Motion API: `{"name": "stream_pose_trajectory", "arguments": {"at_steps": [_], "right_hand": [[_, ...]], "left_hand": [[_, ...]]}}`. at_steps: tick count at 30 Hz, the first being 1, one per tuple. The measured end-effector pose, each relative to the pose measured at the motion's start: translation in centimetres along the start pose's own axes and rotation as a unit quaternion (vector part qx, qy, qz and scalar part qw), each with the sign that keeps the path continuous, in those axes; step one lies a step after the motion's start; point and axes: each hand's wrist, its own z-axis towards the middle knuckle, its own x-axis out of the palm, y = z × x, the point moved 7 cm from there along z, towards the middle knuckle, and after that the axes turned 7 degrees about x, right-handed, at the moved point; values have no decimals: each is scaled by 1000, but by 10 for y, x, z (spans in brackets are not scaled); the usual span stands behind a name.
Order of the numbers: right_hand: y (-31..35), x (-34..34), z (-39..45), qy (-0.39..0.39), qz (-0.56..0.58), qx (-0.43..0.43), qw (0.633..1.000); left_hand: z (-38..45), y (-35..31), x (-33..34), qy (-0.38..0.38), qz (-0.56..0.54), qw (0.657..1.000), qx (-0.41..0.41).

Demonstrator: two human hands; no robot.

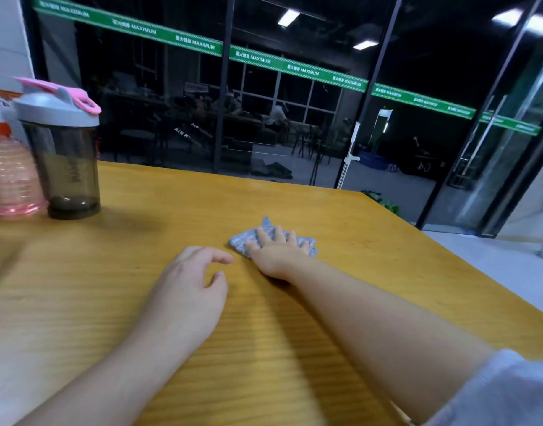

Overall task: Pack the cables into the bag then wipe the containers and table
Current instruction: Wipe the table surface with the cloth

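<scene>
right hand (pixel 277 252) flat w/ fingers spread on cloth (pixel 248 239), cloth mostly hidden, left hand (pixel 188 290) loosely curled, holding nothing

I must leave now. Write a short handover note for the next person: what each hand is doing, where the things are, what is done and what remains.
Right hand: fingers spread flat, pressing the grey cloth onto the wooden table, toward the far right part.
Left hand: rests on the table beside it, fingers loosely curled, holding nothing.
Containers: dark shaker bottle with grey and pink lid and a pink ribbed bottle stand at the far left.
Done: cannot tell from this view; no cables or bag are visible.
Left: finish wiping the table; check whether the containers are wiped and the cables are packed.
</scene>
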Motion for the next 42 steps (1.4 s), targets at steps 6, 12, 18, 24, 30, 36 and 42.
{"name": "stream_pose_trajectory", "arguments": {"at_steps": [6, 12, 18, 24, 30, 36, 42], "right_hand": [[18, 20, -89, 4, -48, -202, 978], [-44, 5, -98, 19, -18, -216, 976], [-142, -20, -9, -23, -28, 42, 998], [-140, -27, 43, -26, 3, 213, 977], [-93, -24, 65, -27, -8, 174, 984], [-58, -19, 70, -24, -13, 118, 993], [-27, -12, 65, -14, -3, 87, 996]], "left_hand": [[-2, 0, -13, -13, 5, 1000, 22], [-6, -1, -16, -10, -2, 1000, 23], [-4, -1, -13, 2, -9, 1000, 18], [-2, 1, -1, 34, 19, 999, 16], [-3, 5, -1, 24, 38, 999, -15], [-4, 4, 5, 32, 42, 999, -3], [-4, 7, 5, 32, 40, 999, -11]]}}
